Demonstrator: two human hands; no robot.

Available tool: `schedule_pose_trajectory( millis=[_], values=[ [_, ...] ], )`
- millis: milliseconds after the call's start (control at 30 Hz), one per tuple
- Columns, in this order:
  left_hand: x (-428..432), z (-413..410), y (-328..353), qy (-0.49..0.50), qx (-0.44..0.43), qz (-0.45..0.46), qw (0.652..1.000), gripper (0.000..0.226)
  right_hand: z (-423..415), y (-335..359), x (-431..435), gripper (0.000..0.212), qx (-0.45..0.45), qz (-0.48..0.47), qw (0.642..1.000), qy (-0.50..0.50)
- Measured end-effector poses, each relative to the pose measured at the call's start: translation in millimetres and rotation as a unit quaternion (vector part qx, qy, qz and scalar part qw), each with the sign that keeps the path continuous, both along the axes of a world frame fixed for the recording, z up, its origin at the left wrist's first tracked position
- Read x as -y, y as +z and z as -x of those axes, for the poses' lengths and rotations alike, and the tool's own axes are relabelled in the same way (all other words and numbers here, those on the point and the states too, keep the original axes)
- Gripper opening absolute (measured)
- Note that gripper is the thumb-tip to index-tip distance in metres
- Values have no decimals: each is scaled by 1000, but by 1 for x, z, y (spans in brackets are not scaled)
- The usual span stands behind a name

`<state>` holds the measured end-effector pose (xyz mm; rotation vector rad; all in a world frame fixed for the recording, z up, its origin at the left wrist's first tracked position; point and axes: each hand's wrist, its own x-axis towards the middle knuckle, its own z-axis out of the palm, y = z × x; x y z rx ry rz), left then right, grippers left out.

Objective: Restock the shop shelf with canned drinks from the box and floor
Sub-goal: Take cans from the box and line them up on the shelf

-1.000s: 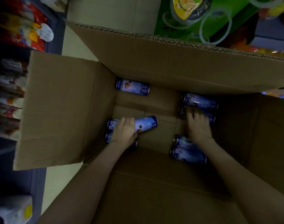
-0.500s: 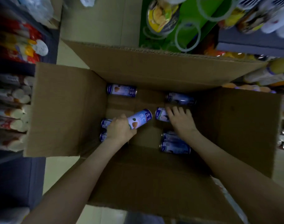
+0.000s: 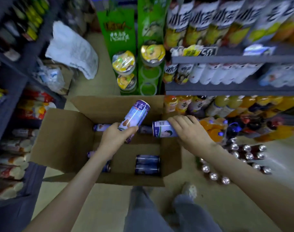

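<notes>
Gripping one can [image 3: 136, 118] per hand [image 3: 115, 137] above the box [image 3: 62, 139]

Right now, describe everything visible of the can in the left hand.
The slim drink can has a pale blue-white body with purple bands at both ends, white characters on the upper band and a brownish picture lower down. It looks like metal. It is tilted, its far end pointing up and to the right, above the open cardboard box. The left hand grips its lower half, fingers and thumb curled round it; nothing else touches it.
</notes>
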<state>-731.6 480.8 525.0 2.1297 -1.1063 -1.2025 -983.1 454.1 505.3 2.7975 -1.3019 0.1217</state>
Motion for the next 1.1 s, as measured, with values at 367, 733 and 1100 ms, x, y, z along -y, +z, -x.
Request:
schedule_pose_trajectory(
  millis=[367,733,1100],
  values=[
    [20,191,134,-51,-265,126,954,57,184,159,6,75,52,226,972,24],
    [68,251,237,-74,-260,289,918,44,251,263,54,62,57,414,909,12],
    [138,231,322,-87,-241,458,851,37,233,393,149,59,99,509,855,-19]
  ],
)
